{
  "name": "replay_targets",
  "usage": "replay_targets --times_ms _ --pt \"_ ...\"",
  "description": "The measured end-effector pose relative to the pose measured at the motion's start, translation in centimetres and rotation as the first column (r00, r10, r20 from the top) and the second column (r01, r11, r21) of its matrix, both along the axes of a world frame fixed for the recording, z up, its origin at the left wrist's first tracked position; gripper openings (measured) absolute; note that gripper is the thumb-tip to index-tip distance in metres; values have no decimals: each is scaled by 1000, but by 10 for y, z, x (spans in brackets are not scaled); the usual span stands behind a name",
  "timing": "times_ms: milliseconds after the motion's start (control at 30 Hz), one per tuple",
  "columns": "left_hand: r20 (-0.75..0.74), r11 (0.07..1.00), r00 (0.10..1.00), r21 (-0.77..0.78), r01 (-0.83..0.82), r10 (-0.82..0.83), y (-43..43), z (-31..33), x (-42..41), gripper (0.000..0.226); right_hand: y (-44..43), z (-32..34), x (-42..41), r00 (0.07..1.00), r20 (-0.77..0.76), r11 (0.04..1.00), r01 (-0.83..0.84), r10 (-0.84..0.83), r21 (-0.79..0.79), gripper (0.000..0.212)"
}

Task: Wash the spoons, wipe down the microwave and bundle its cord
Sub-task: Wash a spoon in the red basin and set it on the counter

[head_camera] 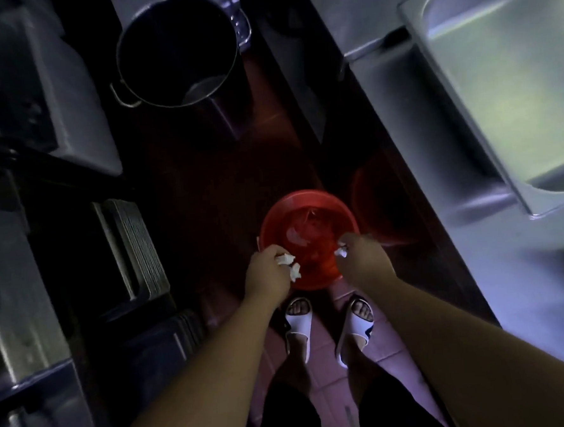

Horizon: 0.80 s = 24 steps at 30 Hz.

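left hand (267, 267) and right hand (360, 255) curl fingers round white wads (286, 260) above the red bowl (306, 197), likely so drips land inside.

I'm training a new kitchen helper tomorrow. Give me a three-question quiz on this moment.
1. True or false: the left hand and right hand each grip a white wad.
2. The feet wear: A) black boots B) white slippers C) nothing.
3. Fill in: the basin between the hands is coloured ___.
Key: 1 true; 2 B; 3 red.
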<state>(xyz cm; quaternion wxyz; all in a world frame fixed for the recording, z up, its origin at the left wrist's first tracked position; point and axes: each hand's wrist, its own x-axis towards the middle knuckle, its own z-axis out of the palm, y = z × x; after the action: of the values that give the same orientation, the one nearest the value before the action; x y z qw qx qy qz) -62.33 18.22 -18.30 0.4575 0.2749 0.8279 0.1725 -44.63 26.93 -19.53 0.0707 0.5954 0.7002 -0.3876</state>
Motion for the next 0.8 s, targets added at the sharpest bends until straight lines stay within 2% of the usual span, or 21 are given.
replay_targets --times_ms 100,300,467,600,800 --pt "46 1000 999 -19 7 -6 5 -42 0 13 2 -36 -6 1000 20 1000 -4 4 3 21" --pt "26 999 1000 -41 17 -16 18 -123 0 14 6 -108 -14 997 60 998 56 -54 -35 24" --pt "-23 993 997 -97 75 -77 26 -165 -3 27 15 -140 -25 991 131 999 16 -10 -47 28" --pt "-14 991 996 -102 89 -91 25 -169 -4 52 14 -147 -30 992 119 996 57 -50 -61 45" --pt "-27 981 988 -120 150 -155 20 -141 -5 48 1 -121 -31 994 92 995 64 -56 -83 49"
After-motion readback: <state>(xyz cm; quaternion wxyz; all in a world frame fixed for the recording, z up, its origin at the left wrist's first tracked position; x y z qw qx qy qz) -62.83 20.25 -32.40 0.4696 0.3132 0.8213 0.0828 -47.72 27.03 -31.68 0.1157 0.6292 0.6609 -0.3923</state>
